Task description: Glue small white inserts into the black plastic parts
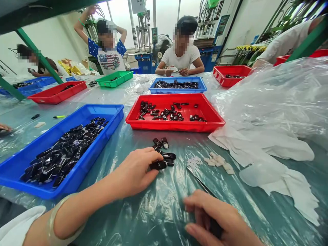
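Observation:
My left hand [138, 167] reaches over a small pile of glossy black plastic parts [167, 156] on the film-covered table. Its thumb and fingers close around one black part [158, 165] at the near edge of the pile. In the lower right, my right hand [217, 215] is partly blurred, thumb and forefinger apart. Slim metal tweezers [201, 181] run under its fingers, tip pointing away; the hand seems to hold them in the palm, though the grip is mostly hidden. Small white pieces [194, 161] and cream-coloured pads [217, 162] lie beyond the tweezers.
A blue tray [112, 131] heaped with black parts stands on the left. Ahead is a red tray [176, 128] with fewer parts. Clear plastic sheeting [276, 99] and white cloth-like scraps [269, 171] cover the right. Co-workers sit across the table near more trays.

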A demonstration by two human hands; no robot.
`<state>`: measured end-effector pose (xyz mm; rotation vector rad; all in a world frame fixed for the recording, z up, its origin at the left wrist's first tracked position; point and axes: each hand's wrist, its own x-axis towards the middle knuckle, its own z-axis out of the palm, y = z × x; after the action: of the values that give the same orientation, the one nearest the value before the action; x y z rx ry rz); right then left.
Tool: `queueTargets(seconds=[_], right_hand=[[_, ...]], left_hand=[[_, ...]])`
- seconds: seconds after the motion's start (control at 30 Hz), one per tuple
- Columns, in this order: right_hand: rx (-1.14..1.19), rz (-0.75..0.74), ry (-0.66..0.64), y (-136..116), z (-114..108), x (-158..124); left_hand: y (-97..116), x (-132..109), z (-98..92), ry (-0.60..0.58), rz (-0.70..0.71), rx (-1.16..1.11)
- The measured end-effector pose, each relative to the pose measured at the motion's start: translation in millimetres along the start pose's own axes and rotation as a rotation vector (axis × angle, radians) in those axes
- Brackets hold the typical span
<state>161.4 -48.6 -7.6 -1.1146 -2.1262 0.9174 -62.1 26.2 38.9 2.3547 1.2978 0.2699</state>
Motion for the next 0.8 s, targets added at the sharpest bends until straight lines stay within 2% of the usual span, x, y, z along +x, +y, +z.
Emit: queueTargets(seconds=[0.1,0.2,0.27,0.33,0.47,0.53,0.63,0.8], right_hand=[[0.171,0.123,0.122,-2,1,3],[0.312,0.214,0.095,-1,1,6],[0.409,0.293,0.061,0,-1,7],[0.535,0.401,0.053,1,-3,7],[0.815,0.568,0.08,1,-3,9],[0.916,0.605,0.089,0,-2,11],[0.98,0.631,0.079,-1,1,14],[0.929,0.662,0.117,-1,5,11]], left_hand=[[21,-5,2.9,-0.127,0.148,-0.153],[35,-5,10.8,-0.24,0.219,-0.276],[38,-3,16.1,-0.261,0.166,-0.389],[38,0,20.9,-0.248,0.034,-0.566],[33,7,31.9,-0.199,-0.275,-1.117],[29,9,38.8,-0.182,-0.354,-1.314],[25,10,47.9,-0.194,-0.385,-1.395],[23,8,53.6,-0.276,-0.328,-1.328]])
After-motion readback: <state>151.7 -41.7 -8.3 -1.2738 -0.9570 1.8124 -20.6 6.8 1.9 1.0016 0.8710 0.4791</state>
